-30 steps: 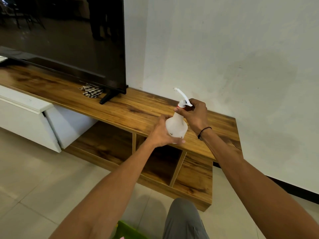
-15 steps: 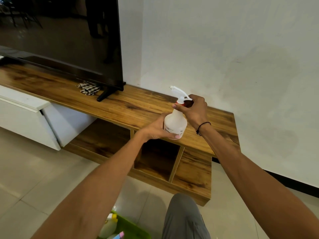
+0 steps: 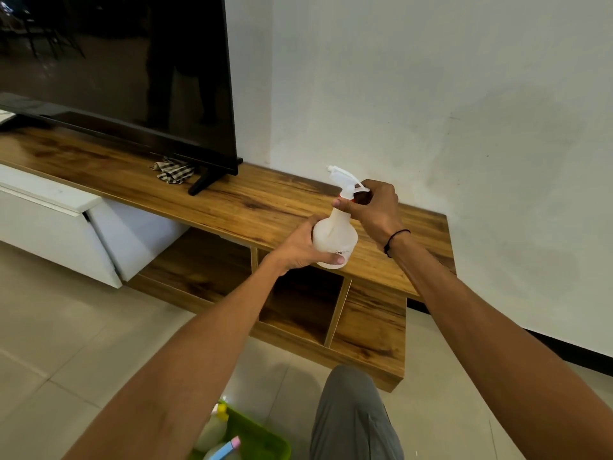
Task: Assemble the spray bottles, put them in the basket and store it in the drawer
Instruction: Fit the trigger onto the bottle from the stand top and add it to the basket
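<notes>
A white spray bottle [image 3: 335, 235] is held upright above the wooden TV stand [image 3: 232, 204]. My left hand [image 3: 300, 249] grips its round body from the left and below. My right hand [image 3: 373, 205] grips the collar of the white trigger head [image 3: 343, 177] at the bottle's neck, with the nozzle pointing left. At the bottom edge a green basket [image 3: 265, 441] sits on the floor and holds a white bottle with a yellow cap [image 3: 214, 429] and another with a pink and blue top [image 3: 225, 448].
A large black TV [image 3: 116, 71] stands on the stand's left part, with a checked cloth [image 3: 172, 171] by its foot. A white drawer [image 3: 49, 224] stands pulled out at the left. Open wooden cubbies [image 3: 298, 303] lie below the top. My grey-trousered knee [image 3: 351, 416] is at the bottom.
The trigger head has turned on the neck, its nozzle swinging from upper left to left. The view tilted down, bringing the green basket and its bottles into sight.
</notes>
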`<act>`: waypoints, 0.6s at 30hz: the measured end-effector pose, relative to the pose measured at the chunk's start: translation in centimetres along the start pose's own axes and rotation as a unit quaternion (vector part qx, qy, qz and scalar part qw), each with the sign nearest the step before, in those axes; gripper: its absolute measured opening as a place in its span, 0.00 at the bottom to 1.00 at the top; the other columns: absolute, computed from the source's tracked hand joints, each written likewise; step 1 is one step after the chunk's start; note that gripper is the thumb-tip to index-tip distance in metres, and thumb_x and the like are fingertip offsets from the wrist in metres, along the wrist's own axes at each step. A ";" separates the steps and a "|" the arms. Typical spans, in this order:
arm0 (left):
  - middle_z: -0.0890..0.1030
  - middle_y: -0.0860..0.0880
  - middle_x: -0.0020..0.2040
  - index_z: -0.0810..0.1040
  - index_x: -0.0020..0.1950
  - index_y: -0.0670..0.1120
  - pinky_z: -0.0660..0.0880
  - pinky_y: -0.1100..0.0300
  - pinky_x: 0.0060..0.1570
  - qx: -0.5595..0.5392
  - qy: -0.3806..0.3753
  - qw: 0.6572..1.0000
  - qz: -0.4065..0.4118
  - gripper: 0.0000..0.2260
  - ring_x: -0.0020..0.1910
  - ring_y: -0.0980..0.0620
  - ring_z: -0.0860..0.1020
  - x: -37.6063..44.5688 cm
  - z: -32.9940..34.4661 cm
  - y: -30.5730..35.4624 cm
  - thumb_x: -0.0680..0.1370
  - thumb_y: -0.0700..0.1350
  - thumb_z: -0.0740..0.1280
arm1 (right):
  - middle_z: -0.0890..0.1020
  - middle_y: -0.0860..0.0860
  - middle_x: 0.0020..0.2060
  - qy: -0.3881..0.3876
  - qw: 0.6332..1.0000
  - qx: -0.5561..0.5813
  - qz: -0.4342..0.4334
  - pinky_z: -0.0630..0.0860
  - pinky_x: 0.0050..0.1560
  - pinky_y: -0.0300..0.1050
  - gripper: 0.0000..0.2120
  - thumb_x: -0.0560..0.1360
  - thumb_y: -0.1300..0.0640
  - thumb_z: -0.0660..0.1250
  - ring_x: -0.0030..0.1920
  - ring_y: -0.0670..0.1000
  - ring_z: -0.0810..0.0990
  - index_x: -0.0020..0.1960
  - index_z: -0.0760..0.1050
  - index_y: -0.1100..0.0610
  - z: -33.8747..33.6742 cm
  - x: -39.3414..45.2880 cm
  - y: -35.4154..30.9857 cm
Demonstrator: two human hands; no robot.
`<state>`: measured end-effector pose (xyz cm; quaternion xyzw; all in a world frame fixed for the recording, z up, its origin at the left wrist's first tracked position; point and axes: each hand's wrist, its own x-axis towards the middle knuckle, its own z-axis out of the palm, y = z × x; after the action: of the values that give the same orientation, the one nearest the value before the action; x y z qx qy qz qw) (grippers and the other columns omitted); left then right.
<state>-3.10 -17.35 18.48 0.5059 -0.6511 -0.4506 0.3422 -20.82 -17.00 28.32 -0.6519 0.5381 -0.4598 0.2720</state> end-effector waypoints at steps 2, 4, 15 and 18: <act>0.74 0.52 0.68 0.67 0.75 0.55 0.79 0.48 0.66 0.010 0.048 0.999 0.017 0.46 0.69 0.48 0.74 -0.5 0.5 0.3 0.63 0.52 0.88 | 0.87 0.51 0.38 0.005 1.000 0.001 -0.002 0.86 0.48 0.55 0.17 0.63 0.48 0.86 0.43 0.55 0.87 0.43 0.82 0.55 0.2 -0.3 -0.5; 0.74 0.52 0.68 0.66 0.74 0.55 0.80 0.46 0.65 -0.006 0.080 0.996 0.033 0.46 0.69 0.48 0.74 -0.9 1.1 0.5 0.62 0.53 0.88 | 0.85 0.50 0.36 0.016 1.000 -0.014 -0.017 0.81 0.41 0.48 0.19 0.64 0.47 0.85 0.39 0.51 0.83 0.42 0.80 0.56 0.7 -0.7 -1.2; 0.75 0.54 0.68 0.68 0.72 0.55 0.81 0.44 0.64 0.093 0.228 0.969 0.014 0.47 0.68 0.50 0.75 -8.3 0.5 -1.2 0.59 0.62 0.86 | 0.85 0.53 0.42 -0.009 0.998 -0.044 -0.053 0.81 0.44 0.54 0.23 0.67 0.43 0.82 0.45 0.56 0.84 0.46 0.80 0.60 3.7 -5.6 -3.1; 0.76 0.53 0.68 0.68 0.71 0.56 0.81 0.45 0.64 0.098 0.250 0.963 -0.011 0.47 0.68 0.49 0.76 -11.7 1.2 -2.2 0.59 0.65 0.85 | 0.85 0.52 0.41 -0.043 0.995 -0.057 -0.069 0.78 0.40 0.51 0.23 0.66 0.40 0.82 0.42 0.54 0.83 0.46 0.80 0.58 4.6 -8.0 -3.5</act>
<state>-0.42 -5.89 16.16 0.6404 -0.5804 -0.2477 0.4378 -15.13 -9.12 26.83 -0.7211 0.5049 -0.4177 0.2250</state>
